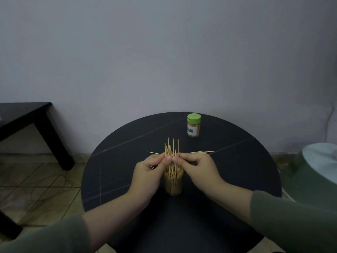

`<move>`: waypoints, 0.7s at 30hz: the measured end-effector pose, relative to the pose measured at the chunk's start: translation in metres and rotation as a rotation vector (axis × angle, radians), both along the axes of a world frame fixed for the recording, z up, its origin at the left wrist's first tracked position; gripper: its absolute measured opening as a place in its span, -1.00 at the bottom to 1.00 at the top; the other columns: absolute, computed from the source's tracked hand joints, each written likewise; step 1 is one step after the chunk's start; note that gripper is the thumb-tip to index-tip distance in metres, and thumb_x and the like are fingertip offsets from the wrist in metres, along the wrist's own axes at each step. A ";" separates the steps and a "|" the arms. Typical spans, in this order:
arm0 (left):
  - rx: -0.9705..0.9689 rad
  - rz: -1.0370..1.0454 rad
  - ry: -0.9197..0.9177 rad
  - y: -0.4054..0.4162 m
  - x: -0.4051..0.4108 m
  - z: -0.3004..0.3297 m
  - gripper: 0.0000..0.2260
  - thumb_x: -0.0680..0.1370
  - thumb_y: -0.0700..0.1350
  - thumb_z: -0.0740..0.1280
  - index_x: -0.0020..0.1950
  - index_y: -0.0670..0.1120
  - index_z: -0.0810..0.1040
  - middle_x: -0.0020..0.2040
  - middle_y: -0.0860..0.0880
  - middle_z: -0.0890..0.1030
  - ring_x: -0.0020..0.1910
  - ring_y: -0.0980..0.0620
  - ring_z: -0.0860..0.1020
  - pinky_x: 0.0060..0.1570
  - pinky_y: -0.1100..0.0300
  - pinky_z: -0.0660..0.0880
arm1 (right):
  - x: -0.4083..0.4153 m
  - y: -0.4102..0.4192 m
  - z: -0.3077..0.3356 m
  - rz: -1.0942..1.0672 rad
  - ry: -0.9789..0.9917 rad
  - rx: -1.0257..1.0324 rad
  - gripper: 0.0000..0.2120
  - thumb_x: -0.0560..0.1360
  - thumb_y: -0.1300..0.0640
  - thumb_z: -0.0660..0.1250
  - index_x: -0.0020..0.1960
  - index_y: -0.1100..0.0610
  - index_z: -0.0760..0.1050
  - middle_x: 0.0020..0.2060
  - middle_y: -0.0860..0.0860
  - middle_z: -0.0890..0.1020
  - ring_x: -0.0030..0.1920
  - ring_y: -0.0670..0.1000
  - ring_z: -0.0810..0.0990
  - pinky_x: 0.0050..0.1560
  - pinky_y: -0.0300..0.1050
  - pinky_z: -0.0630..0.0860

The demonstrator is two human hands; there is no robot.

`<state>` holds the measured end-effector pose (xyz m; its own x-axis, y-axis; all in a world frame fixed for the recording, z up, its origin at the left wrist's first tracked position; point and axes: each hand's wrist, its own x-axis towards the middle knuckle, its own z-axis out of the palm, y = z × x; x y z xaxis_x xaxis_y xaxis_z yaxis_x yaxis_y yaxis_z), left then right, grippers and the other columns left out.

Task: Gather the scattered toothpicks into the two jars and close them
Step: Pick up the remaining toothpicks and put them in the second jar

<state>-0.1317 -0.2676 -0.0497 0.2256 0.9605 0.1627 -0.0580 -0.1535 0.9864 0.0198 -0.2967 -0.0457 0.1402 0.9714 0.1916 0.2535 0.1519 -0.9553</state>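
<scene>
Both hands, left hand (153, 167) and right hand (193, 163), pinch 1 upright toothpick bundle (171, 150) directly above the open jar (173, 185); its long axis is vertical.

I see two bare forearms | dark olive-green long sleeves pushed up short of the wrists | left hand (152, 172) and right hand (196, 166) uncovered | no rings, watch or gloves visible to me
</scene>
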 end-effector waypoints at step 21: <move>0.109 -0.261 0.266 0.029 -0.022 0.022 -0.79 0.36 -0.13 0.47 -0.08 -0.22 0.68 -0.13 -0.11 0.71 -0.10 0.03 0.66 -0.07 0.26 0.56 | 0.013 0.002 0.022 -0.033 -0.687 0.043 -0.77 0.52 -0.17 0.28 0.07 -0.15 0.63 -0.10 -0.25 0.52 0.06 -0.18 0.39 0.20 -0.04 0.20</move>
<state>-0.1539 -0.2381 -0.0277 0.5082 0.8455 0.1638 0.1464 -0.2723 0.9510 0.0331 -0.2947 -0.0236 0.0025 0.9582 0.2861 0.8047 0.1679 -0.5695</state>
